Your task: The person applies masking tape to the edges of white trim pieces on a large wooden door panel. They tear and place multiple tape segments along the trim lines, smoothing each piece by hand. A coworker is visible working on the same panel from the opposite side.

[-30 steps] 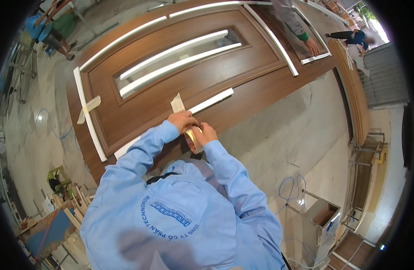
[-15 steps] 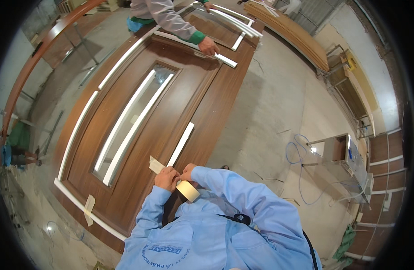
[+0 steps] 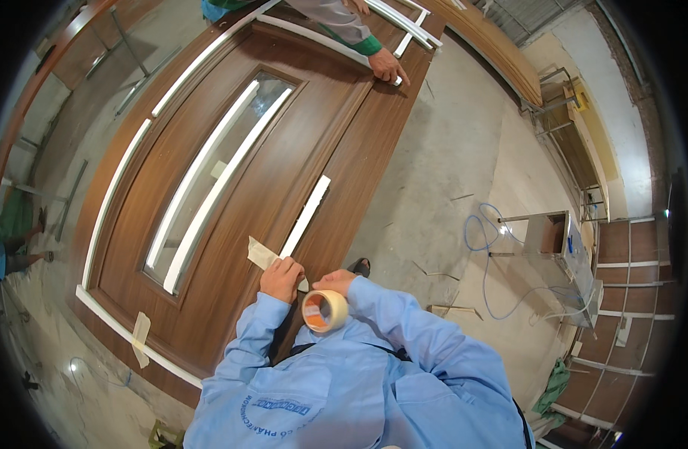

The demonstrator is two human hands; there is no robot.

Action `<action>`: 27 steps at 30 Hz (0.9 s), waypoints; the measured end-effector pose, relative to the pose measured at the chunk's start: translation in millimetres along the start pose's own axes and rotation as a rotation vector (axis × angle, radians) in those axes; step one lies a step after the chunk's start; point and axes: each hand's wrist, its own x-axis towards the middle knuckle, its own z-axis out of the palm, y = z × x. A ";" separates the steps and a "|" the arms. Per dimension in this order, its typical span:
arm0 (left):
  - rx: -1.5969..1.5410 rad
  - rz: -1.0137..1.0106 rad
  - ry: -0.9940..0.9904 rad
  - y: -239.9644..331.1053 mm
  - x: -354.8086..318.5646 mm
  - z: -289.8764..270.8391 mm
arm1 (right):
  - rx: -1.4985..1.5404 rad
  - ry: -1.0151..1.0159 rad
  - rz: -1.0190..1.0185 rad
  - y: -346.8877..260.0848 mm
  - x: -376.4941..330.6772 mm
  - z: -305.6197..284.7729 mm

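My left hand (image 3: 282,280) is closed on a piece of cream masking tape (image 3: 262,254); one flat end sticks out past the fingers toward the door. Just to its right, my right hand (image 3: 335,282) pinches a roll of masking tape (image 3: 338,308), its orange inner core turned upward. A pale bit of tape shows between the two hands; whether it still joins the roll I cannot tell. Beyond my left hand, a white foam-like strip (image 3: 308,215) lies on the brown wood-grain door (image 3: 239,254) in front of me.
White strips (image 3: 127,196) line the door's edges, and two lie over its narrow glass pane (image 3: 228,168). A tape piece (image 3: 140,338) crosses the near-left strip. At the far end a co-worker's hand (image 3: 387,66) rests on another strip. A metal stand (image 3: 561,247) with blue hose stands right.
My hands have moved slightly apart, and the tape roll has turned so its orange core shows. The co-worker's hand has moved right along the far strip. The whole view has shifted a little.
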 end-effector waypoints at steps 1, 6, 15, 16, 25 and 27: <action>0.036 -0.002 -0.008 -0.1 -0.9 0.9 | -0.002 0.009 -0.013 -0.9 -9.1 -3.1; 0.118 0.047 -0.033 -5.6 -5.8 5.4 | 0.044 0.137 -0.093 -10.1 -63.6 -38.7; 0.288 -0.019 -0.235 26.6 -5.7 -13.9 | 0.150 0.204 -0.332 -4.7 -144.4 -110.6; 0.268 -0.005 -0.155 30.9 -9.5 -15.4 | 0.180 0.175 -0.389 -0.7 -149.5 -114.2; 0.455 -0.555 -0.145 53.2 -10.0 -17.4 | 0.218 0.162 -0.667 13.1 -176.2 -149.6; 0.295 -0.320 0.101 78.5 7.2 -23.3 | 0.290 0.054 -0.749 4.3 -179.9 -150.4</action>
